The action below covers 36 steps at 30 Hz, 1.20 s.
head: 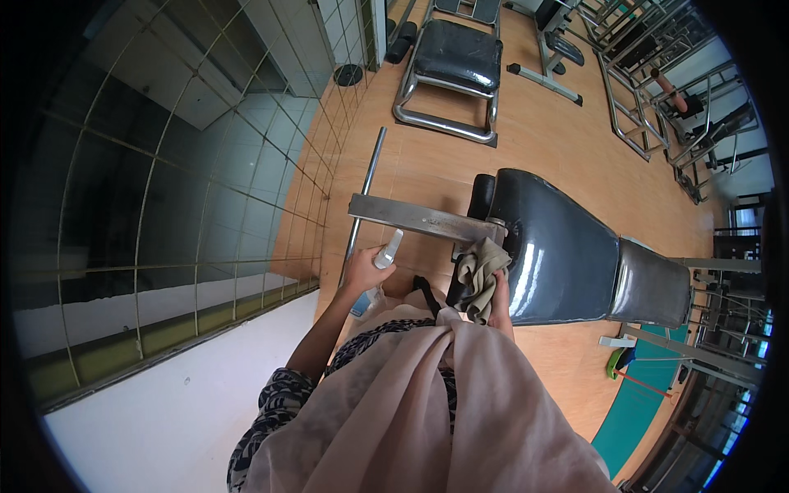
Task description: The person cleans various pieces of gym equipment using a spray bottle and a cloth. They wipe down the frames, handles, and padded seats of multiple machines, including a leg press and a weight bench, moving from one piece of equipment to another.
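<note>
My left hand (365, 271) is wrapped around the neck of a spray bottle with a white trigger head (388, 249). Part of the bottle's body (360, 305), with a blue patch, shows below the wrist. A crumpled olive-grey cloth (484, 274) is gripped in my right hand (502, 302). That cloth lies against the end of a steel arm (425, 217), beside the black padded seat (542, 246) of a gym bench. Past the seat is a second, smaller pad (652, 280). A round steel bar (370, 172) crosses the arm's far end, near my left hand.
Wire mesh (197, 179) above a white low wall (185, 394) runs along my left. Ahead stands another black-padded bench (459, 55) on a chrome frame. A weight plate (348, 75) lies by the mesh. Steel gym machines (641, 111) fill the right, with a green mat (641, 400) nearer.
</note>
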Available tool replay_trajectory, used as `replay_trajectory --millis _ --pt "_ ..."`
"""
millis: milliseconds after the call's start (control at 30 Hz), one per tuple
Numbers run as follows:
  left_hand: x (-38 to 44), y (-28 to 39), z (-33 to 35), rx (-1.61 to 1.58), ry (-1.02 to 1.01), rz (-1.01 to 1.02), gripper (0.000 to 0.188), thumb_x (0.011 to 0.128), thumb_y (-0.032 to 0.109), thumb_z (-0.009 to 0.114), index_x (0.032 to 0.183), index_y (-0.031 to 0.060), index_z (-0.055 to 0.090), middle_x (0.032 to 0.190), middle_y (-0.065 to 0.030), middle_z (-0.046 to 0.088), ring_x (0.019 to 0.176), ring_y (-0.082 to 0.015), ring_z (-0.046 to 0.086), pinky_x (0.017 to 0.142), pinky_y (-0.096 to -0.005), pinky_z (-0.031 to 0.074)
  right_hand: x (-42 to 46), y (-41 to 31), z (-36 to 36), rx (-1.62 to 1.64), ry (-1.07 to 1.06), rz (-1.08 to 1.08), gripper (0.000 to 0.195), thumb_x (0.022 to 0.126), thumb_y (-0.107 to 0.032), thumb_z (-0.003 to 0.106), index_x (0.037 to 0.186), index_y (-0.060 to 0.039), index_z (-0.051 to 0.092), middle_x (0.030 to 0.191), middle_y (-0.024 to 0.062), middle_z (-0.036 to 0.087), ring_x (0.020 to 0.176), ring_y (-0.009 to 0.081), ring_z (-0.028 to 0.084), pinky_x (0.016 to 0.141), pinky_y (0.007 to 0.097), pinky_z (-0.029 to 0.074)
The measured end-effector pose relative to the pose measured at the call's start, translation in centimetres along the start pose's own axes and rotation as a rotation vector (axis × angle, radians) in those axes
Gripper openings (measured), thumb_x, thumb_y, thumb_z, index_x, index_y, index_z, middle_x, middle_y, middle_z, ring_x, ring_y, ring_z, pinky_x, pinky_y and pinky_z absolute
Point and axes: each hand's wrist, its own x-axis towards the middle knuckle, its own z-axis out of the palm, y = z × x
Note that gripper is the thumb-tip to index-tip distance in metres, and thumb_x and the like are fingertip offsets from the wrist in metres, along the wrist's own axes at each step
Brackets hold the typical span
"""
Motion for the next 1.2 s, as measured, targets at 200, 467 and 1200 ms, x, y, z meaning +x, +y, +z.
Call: replay_trajectory --millis 200,467,1200 --pt "0.8 4.3 1.1 0.085 -0.202 0.134 0.034 0.063 0.027 0.067 0.089 0.0069 0.065 0.077 -0.0142 0.065 0.073 -0.032 0.063 0.065 -0.0362 0.048 -2.2 1.4 -2.7 0.09 0.17 -0.118 0.046 0.082 -0.016 0.044 0.127 -0.0086 0.039 0.116 0.0084 0.05 0.105 0.0203 0.049 0.09 0.0302 0.039" --pt "2.0 4.3 1.4 0.055 -0.241 0.228 0.03 0.063 0.022 0.066 0.089 0.0078 0.066 0.079 -0.0141 0.065 0.075 -0.0314 0.063 0.067 -0.0353 0.049 -2.6 -2.4 1.5 -0.59 0.232 -0.778 0.053 0.081 -0.004 0.049 0.132 -0.0091 0.037 0.129 0.0134 0.043 0.117 0.0255 0.044 0.097 0.0339 0.035" --pt "-2.8 -4.8 -13.6 -0.547 0.161 -0.097 0.035 0.07 -0.006 0.053 0.105 -0.0013 0.056 0.096 -0.0068 0.061 0.063 -0.0104 0.058 0.056 -0.0254 0.049 4.2 4.4 19.9 -1.803 -0.283 -1.0 0.05 0.077 -0.004 0.05 0.123 -0.0252 0.051 0.116 0.0103 0.046 0.101 0.03 0.05 0.077 0.0393 0.051"
